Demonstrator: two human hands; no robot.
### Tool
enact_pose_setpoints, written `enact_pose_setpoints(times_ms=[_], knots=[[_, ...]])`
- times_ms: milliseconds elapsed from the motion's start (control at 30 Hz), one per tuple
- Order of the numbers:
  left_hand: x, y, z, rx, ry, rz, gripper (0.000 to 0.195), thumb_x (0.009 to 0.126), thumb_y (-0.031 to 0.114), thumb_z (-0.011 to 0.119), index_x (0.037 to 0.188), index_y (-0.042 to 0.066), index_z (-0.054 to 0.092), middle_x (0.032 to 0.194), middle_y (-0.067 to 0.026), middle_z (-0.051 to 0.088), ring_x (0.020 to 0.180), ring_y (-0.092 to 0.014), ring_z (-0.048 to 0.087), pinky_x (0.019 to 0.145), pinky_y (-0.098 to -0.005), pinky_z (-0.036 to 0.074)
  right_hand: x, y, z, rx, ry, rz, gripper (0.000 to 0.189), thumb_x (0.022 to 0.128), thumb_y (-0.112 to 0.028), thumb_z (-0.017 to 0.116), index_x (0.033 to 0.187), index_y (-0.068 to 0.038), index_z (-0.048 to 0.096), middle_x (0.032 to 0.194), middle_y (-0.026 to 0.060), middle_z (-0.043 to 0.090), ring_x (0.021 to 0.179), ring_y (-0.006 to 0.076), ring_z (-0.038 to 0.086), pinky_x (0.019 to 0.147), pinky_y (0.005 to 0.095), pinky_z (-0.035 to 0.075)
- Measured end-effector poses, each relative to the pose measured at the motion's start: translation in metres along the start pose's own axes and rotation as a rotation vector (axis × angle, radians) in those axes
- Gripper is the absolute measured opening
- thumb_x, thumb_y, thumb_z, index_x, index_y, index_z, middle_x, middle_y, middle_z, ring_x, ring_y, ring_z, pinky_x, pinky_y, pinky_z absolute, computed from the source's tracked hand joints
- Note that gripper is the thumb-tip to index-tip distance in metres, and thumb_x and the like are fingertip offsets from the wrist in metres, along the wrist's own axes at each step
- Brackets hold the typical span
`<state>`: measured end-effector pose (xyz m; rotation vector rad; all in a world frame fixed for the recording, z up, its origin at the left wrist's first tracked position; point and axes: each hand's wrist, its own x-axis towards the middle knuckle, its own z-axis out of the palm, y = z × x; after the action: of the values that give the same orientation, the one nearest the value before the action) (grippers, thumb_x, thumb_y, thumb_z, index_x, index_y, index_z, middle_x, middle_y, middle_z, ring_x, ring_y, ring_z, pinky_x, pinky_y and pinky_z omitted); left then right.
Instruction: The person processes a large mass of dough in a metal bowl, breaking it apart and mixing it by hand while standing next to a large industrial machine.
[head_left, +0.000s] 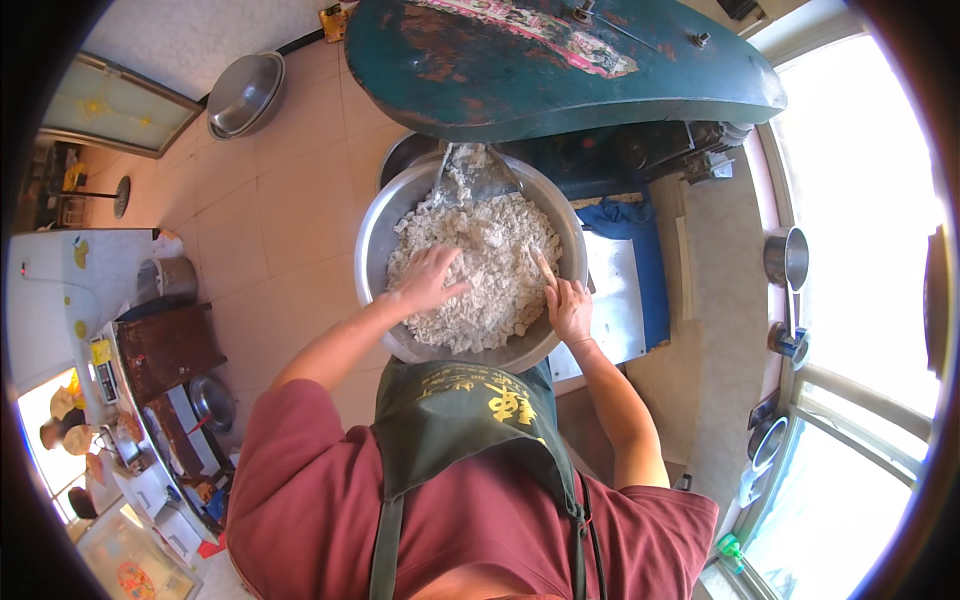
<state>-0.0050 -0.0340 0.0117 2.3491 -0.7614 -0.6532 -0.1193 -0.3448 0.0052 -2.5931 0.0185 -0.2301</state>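
Note:
A wide metal basin (366, 247) holds a heap of pale, crumbly dough (487, 262). Over the heap's left side is my left hand (430, 280), fingers spread and slightly blurred; whether it touches the crumbs I cannot tell. At the basin's right rim, my right hand (570, 309) grips a short wooden stick (544, 268), whose far end meets the dough. A metal chute (454, 184) coated with dough bits reaches down into the basin's far side from under a worn green machine (510, 82).
Behind the basin shows the edge of another metal vessel (395, 159). A blue cloth (621, 217) and metal sheet (611, 292) lie to the right, before a window ledge with a saucepan (785, 259). Stacked metal basins (247, 94) rest on the tiled floor. A cabinet (169, 341) stands left.

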Motion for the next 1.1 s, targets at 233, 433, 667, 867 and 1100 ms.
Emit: enact_pose_setpoints(times_ms=[233,433,667,867,1100], knots=[[0.015,0.023,0.013,0.046,-0.209,-0.124,0.089,0.08,0.051,0.076,0.148,0.008,0.038,0.155,-0.0274,0.028,0.139,-0.044,0.036,0.114,-0.0531,0.035,-0.018,-0.015,-0.004,-0.109,-0.056,0.045,0.014,0.093,-0.022,0.062,0.095,-0.007,0.062,0.086,0.0124,0.065,0.088,0.0346,0.06,0.081,0.0474,0.042],[-0.017,-0.007,0.022,-0.145,-0.112,-0.064,0.064,0.08,0.029,0.079,0.136,0.012,0.054,0.133,-0.0199,0.055,0.121,-0.037,0.056,0.1,-0.0466,0.047,0.02,-0.072,-0.04,-0.133,0.026,0.008,0.016,0.095,-0.02,0.061,0.096,-0.004,0.062,0.091,0.0174,0.068,0.093,0.0368,0.063,0.087,0.0492,0.045],[-0.014,-0.003,0.018,-0.248,0.16,-0.145,0.051,0.085,-0.007,0.049,0.134,0.007,0.05,0.125,-0.0232,0.057,0.115,-0.042,0.057,0.097,-0.0472,0.047,0.149,-0.13,-0.021,-0.069,-0.266,0.012,0.025,0.097,-0.027,0.053,0.096,-0.002,0.059,0.084,0.0266,0.068,0.08,0.0462,0.065,0.074,0.0536,0.051],[0.009,-0.02,0.021,-0.216,0.322,-0.074,0.051,0.085,-0.009,0.049,0.135,0.004,0.047,0.128,-0.0263,0.053,0.115,-0.044,0.055,0.092,-0.0505,0.048,0.227,-0.138,0.016,-0.243,-0.337,-0.082,0.036,0.097,-0.03,0.049,0.103,0.002,0.066,0.081,0.0275,0.069,0.077,0.0434,0.069,0.075,0.0526,0.055],[0.022,-0.025,0.014,-0.069,0.194,-0.23,0.034,0.091,0.006,0.054,0.125,0.003,0.056,0.088,-0.0168,0.067,0.082,-0.038,0.066,0.072,-0.0497,0.052,0.212,-0.124,-0.004,-0.242,-0.461,-0.103,0.034,0.098,-0.029,0.045,0.125,-0.022,0.066,0.085,0.0215,0.071,0.077,0.0421,0.069,0.072,0.052,0.055]])
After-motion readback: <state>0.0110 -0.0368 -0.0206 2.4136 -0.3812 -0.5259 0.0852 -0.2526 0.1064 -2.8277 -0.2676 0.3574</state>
